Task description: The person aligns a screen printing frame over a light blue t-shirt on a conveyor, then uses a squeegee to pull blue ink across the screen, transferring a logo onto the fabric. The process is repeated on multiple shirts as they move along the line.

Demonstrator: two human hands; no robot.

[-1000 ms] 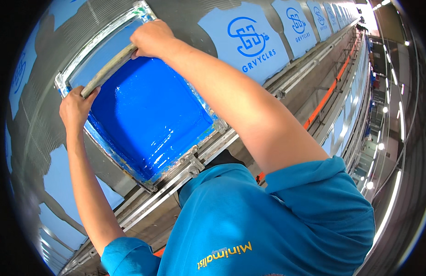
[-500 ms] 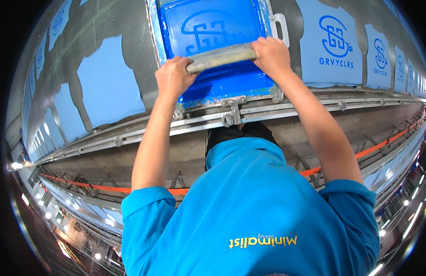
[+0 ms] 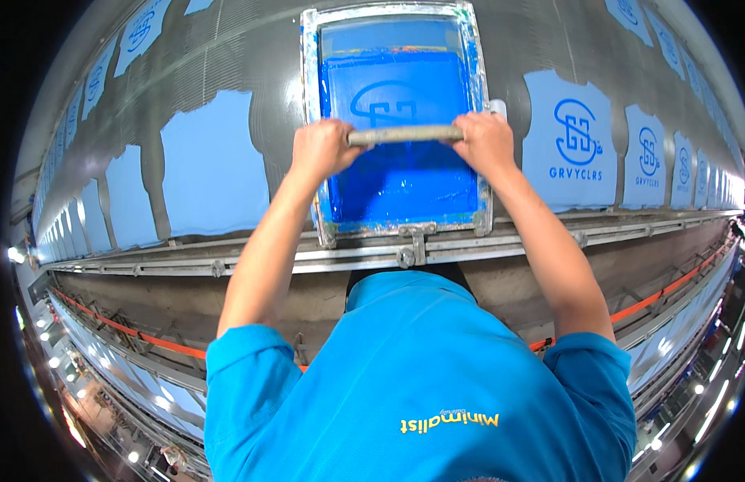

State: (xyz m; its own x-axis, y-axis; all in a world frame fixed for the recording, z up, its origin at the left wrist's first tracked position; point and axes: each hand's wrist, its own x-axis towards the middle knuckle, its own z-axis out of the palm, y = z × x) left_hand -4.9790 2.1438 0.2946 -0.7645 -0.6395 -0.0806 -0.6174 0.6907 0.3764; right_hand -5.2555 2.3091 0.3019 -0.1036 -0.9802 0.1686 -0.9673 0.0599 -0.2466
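Both my hands grip a squeegee point(image 3: 405, 135) by its pale, worn bar handle. My left hand point(image 3: 323, 150) is wrapped round the left end, my right hand point(image 3: 489, 145) round the right end. Under it lies a screen-printing frame point(image 3: 311, 76), its metal border smeared with blue and white. Wet blue ink point(image 3: 405, 193) covers much of the mesh, and a looping emblem shows faintly beyond the handle. The squeegee's blade is hidden from me below the handle. A white grip point(image 3: 498, 106) sticks out from the frame's right side, close to my right hand.
Light blue fabric pieces lie along the long grey table point(image 3: 284, 88). A plain one point(image 3: 216, 165) is left of the frame; one with a dark blue emblem point(image 3: 569, 145) is right. A metal rail point(image 3: 308, 261) edges the table near me. An orange strip point(image 3: 171, 345) runs behind.
My view has shifted, so the frame sits lower and its far edge shows. The squeegee handle now looks level instead of slanted and lies over the emblem's lower part. Both hands keep their grip.
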